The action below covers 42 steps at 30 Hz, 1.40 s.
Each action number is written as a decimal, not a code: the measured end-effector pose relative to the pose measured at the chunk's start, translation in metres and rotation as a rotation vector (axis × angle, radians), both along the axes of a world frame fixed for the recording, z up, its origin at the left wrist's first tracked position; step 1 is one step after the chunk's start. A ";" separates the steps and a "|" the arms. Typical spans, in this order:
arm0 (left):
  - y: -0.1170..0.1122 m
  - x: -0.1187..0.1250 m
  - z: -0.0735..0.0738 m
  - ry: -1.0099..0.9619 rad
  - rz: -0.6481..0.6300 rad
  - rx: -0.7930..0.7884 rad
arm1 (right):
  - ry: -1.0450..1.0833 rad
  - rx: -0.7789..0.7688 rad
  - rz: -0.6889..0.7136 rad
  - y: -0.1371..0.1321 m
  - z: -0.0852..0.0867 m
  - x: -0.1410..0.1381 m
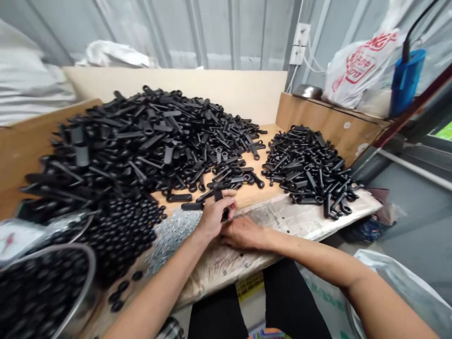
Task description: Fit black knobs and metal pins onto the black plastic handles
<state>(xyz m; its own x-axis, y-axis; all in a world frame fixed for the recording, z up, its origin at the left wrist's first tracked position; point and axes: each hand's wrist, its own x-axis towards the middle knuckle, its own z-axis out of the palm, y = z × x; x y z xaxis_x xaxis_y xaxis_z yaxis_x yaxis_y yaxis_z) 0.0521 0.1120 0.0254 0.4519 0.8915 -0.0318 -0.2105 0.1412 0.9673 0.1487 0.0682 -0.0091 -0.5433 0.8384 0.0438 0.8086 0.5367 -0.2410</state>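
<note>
The left hand (213,217) is closed in a narrow pinch on a black moulded plastic lever (219,194), held upright over the front edge of the work surface, with one end standing clear above the fingers and the other showing below them. The right hand (243,233) lies low on a crumpled paper sheet (282,217), its fingers together just beside the lever's lower end; whether it holds anything is hidden. The lever looks light and stiff, and its matt surface should not slip much, so the flat shank seems the natural place to take hold. Behind it, a large heap of matching levers (141,136) and a smaller heap (310,169) lie on a wooden board (270,141). Near the left wrist are silver screws (173,240), black round caps (120,235) and a steel bowl (45,296).
</note>
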 end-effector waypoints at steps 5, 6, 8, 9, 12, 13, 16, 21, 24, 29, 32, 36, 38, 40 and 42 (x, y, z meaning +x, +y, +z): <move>0.012 -0.013 -0.018 0.042 0.001 -0.045 | -0.017 -0.119 -0.029 0.023 0.002 0.028; 0.012 -0.015 -0.019 0.037 0.012 -0.058 | -0.003 -0.146 -0.079 0.029 0.007 0.037; 0.011 -0.019 -0.019 0.026 0.036 -0.083 | 0.106 -0.154 -0.191 0.039 0.021 0.054; 0.010 -0.020 -0.019 0.019 0.045 -0.096 | 0.223 -0.151 -0.238 0.044 0.029 0.059; 0.007 -0.021 -0.020 0.016 0.050 -0.127 | 0.782 -0.225 -0.293 0.056 0.044 0.061; 0.007 -0.020 -0.021 0.018 0.050 -0.131 | 0.963 -0.270 -0.297 0.059 0.045 0.057; 0.009 -0.020 -0.023 0.026 0.050 -0.118 | 1.257 -0.329 -0.303 0.059 0.034 0.041; 0.014 -0.021 -0.024 0.049 0.087 -0.105 | 1.152 -0.183 -0.288 0.048 0.003 0.034; 0.014 -0.021 -0.026 0.038 0.083 -0.143 | 1.020 -0.015 -0.266 0.044 0.000 0.040; 0.014 -0.022 -0.030 -0.014 0.053 -0.173 | 0.759 0.268 -0.163 0.042 0.010 0.043; 0.012 -0.022 -0.028 -0.007 0.025 -0.169 | 0.677 0.284 -0.075 0.039 0.012 0.041; 0.009 -0.019 -0.028 -0.045 -0.017 -0.196 | 0.660 0.283 -0.024 0.035 0.009 0.039; 0.009 -0.019 -0.029 -0.075 -0.017 -0.208 | 0.665 0.237 -0.016 0.034 0.008 0.040; 0.008 -0.020 -0.031 -0.099 -0.012 -0.204 | 0.698 0.166 0.009 0.035 0.008 0.041; 0.009 -0.021 -0.031 -0.112 -0.006 -0.185 | 0.765 0.090 0.046 0.036 0.010 0.042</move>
<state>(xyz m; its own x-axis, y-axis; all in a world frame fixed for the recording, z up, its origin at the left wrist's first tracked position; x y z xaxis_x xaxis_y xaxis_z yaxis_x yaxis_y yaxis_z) 0.0313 0.1211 -0.0053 0.4672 0.8723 -0.1442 -0.3141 0.3162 0.8952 0.1904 0.1042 0.0010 -0.3688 0.7909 0.4884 0.4107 0.6100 -0.6777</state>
